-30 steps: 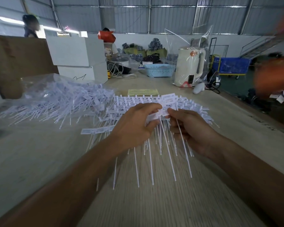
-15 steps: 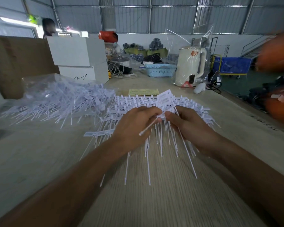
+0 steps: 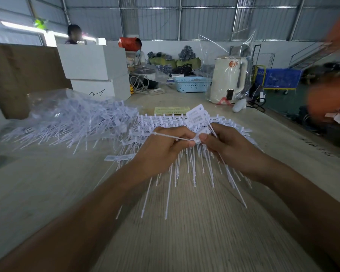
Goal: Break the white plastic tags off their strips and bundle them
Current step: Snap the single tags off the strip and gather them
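White plastic tags with long thin tails (image 3: 196, 117) sit pinched in the right hand (image 3: 230, 146), fingers curled tight round a small bunch, flat label ends sticking up at 12 o'clock of the knuckles. Left hand (image 3: 165, 148) also curled, pinching one thin white tail (image 3: 171, 136) that runs across to the right thumb, looks like a wrap or a pull-off in progress. Under both hands lies the white moulded strip stack of unbroken tags (image 3: 185, 163), tails fanned toward 6 o'clock on the pale wood-grain table (image 3: 185, 232). Loose heap of separated white tags on clear plastic sheet (image 3: 73, 122) at 10 o'clock, well apart.

Risks, judged:
- thin tail snaps if left hand yanks too hard
- bunch splays or drops if right pinch loosens, falls into strip stack and mixes with unbroken ones
- wrists resting on fanned tails could bend or crack them
- single stray white tag (image 3: 119, 158) at 9 o'clock of left wrist may be missed from a bundle
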### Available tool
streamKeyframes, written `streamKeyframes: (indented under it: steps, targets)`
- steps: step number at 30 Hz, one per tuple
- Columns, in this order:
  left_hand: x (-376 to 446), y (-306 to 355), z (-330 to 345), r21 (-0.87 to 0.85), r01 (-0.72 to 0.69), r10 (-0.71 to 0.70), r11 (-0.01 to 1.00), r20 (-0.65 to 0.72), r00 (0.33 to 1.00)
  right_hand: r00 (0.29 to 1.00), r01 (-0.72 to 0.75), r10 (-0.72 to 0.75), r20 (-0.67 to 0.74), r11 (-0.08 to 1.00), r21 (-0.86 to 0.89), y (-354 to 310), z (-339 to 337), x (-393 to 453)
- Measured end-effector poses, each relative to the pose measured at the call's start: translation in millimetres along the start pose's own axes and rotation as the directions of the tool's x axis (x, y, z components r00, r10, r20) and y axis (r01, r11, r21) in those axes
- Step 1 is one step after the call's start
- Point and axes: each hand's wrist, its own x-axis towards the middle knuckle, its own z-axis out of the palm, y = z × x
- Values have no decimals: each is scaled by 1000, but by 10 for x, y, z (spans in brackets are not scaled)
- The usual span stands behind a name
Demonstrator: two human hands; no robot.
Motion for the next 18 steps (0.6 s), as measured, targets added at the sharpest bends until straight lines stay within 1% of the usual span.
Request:
streamKeyframes:
  steps: [4, 7, 10, 11, 15, 18]
  targets:
    - [19, 18, -15, -105, 81, -78, 991, 30, 997, 999, 28, -27, 28, 999, -22, 2, -10, 3]
    - [28, 19, -35, -101, 110, -106, 989, 44, 993, 997, 62, -59, 50, 997, -44, -1, -17, 3]
    - [23, 37, -48, -117, 100, -95, 988, 47, 994, 992, 126, -119, 50, 979, -160, -18, -42, 3]
    - [23, 47, -47, -115, 98, -94, 989, 43, 995, 992, 127, -122, 41, 977, -169, -6, -51, 4]
    - [33, 85, -28, -143, 124, -122, 982, 22, 992, 998, 62, -62, 3, 995, -79, 67, -83, 14]
    - [33, 120, -12, -212, 147, -143, 966, 34, 989, 999, 43, -42, 15, 993, -111, 99, -122, 43]
